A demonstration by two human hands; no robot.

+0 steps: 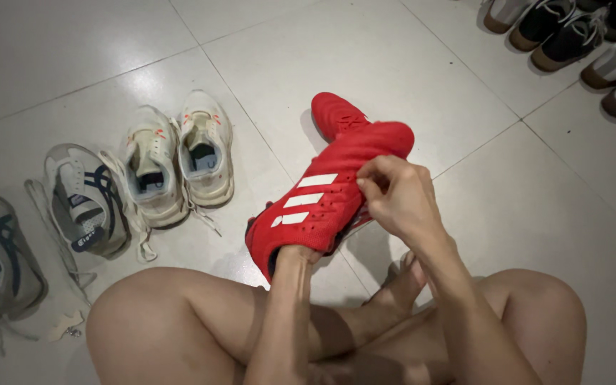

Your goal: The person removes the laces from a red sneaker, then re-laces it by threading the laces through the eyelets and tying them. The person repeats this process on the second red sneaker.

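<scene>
I hold a red sports shoe [322,199] with three white stripes above my crossed legs, toe pointing away. My left hand [295,255] is pushed inside its opening, so only the wrist shows. My right hand [396,198] pinches at the lace area on the shoe's right side, fingers closed there. A second red shoe [335,114] lies on the tiled floor just behind the held one, partly hidden by it.
A pair of cream sneakers [180,160] and a pair of grey sneakers with dark blue stripes [83,203] stand in a row at the left. Several dark and grey shoes [579,39] sit at the top right. My bare knees fill the bottom.
</scene>
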